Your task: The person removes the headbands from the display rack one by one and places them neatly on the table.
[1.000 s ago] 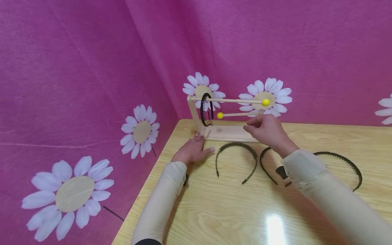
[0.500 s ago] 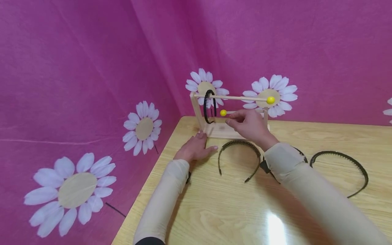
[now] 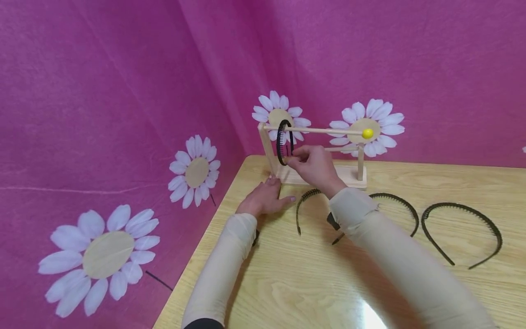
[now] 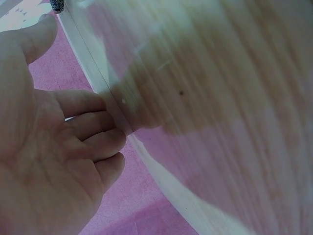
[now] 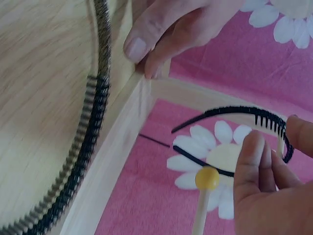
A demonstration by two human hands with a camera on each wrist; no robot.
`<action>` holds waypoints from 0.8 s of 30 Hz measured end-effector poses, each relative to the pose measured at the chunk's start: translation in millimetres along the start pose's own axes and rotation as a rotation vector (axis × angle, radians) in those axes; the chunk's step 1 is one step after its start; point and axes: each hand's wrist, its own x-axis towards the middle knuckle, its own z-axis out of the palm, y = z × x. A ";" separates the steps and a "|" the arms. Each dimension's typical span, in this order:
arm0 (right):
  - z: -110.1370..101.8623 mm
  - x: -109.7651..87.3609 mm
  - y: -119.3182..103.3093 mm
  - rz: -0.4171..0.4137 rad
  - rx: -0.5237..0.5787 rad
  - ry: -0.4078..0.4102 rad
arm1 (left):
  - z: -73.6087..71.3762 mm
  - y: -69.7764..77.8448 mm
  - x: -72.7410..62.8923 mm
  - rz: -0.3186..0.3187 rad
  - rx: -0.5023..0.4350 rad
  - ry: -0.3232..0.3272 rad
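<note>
In the head view a black toothed headband (image 3: 281,141) hangs on the upper rod of a wooden rack (image 3: 345,175). My right hand (image 3: 315,167) is beside its lower part. In the right wrist view, the thumb and fingers (image 5: 252,161) are apart, with the hanging headband visible beyond the gap. A yellow ball (image 5: 207,178) tips the lower rod. My left hand (image 3: 263,198) rests with its fingertips at the left front corner of the rack's base, thumb spread. In the left wrist view its fingers (image 4: 105,142) touch a pale wood edge.
Three dark toothed headbands lie on the wooden table: one (image 3: 302,205) partly hidden by my right arm, another (image 3: 396,197) beside it, and a third (image 3: 462,206) at right. The upper rod ends in a yellow ball (image 3: 367,133). A magenta curtain (image 3: 205,68) stands behind and left.
My right hand has moved left along the lower rod to the hanging headband and now covers the lower yellow ball. The left hand stays at the rack's corner. The view has shifted slightly.
</note>
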 end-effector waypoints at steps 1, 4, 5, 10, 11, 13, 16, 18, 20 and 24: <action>3.0 1.3 -0.7 0.003 0.011 0.008 | 0.0 0.0 0.1 0.000 0.002 0.001; 12.7 4.7 -1.8 0.019 0.025 0.034 | -0.2 0.4 -0.2 -0.004 -0.016 0.001; 15.9 5.7 -2.3 0.027 0.027 0.050 | 0.0 0.0 0.0 -0.010 -0.020 -0.002; 29.6 11.4 -4.7 0.070 0.010 0.128 | 1.0 -1.6 1.0 -0.027 -0.022 0.001; 31.2 12.2 -5.3 0.079 0.008 0.133 | 1.0 -1.3 1.3 -0.027 -0.020 0.005; 33.8 13.4 -6.3 0.094 0.002 0.133 | 0.8 -0.7 1.8 -0.024 -0.015 0.010; 36.2 14.6 -7.7 0.107 -0.002 0.136 | 0.3 0.8 1.9 -0.011 -0.019 0.011; 36.8 15.2 -8.6 0.107 -0.004 0.141 | -0.2 1.5 1.8 -0.001 -0.015 0.009; 36.9 16.1 -9.2 0.104 -0.010 0.145 | -0.4 1.2 1.6 0.005 -0.009 0.008; 36.6 18.2 -10.2 0.084 -0.041 0.146 | -0.9 -1.2 0.7 0.003 0.000 0.006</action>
